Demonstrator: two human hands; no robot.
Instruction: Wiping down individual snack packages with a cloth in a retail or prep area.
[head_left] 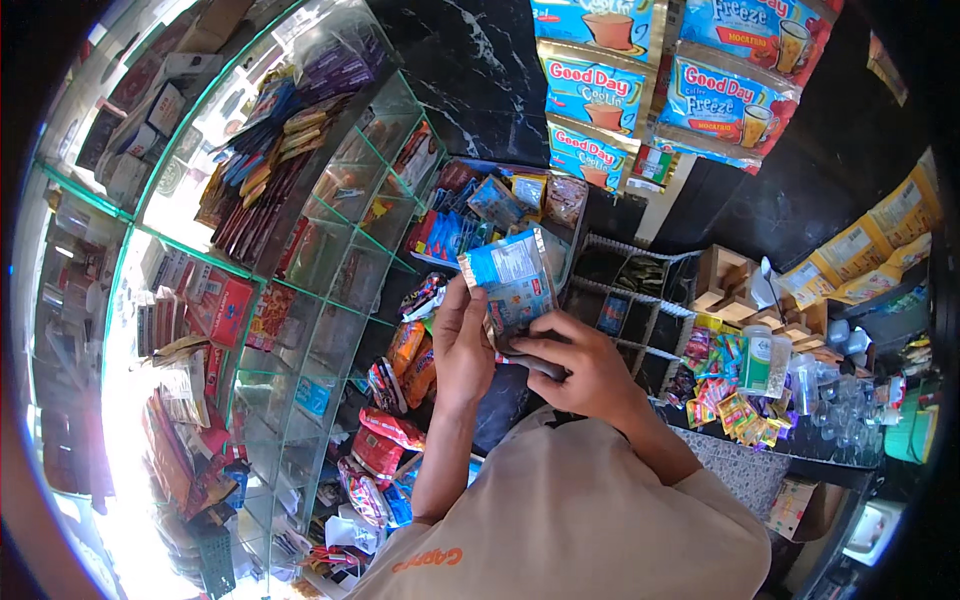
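In the middle of the head view I hold a blue sachet point(508, 268) with a silvery edge and small print, tilted up toward me. My left hand point(462, 350) grips its left edge, the thumb lying on the front. My right hand point(580, 362) closes on the lower right corner with bent fingers. Something dark shows under the right fingers; I cannot make out what it is. Just beyond the sachet stands a box point(560, 250) packed with blue, yellow and brown packets.
Glass shelving point(335, 225) with sachets runs along the left. Coloured pouches point(405, 355) lie beside my left forearm. Strips of blue sachets point(600, 90) hang ahead. On the right are a divided rack point(640, 315), a wooden holder point(725, 285), small packets point(740, 410) and a clear jar point(765, 362).
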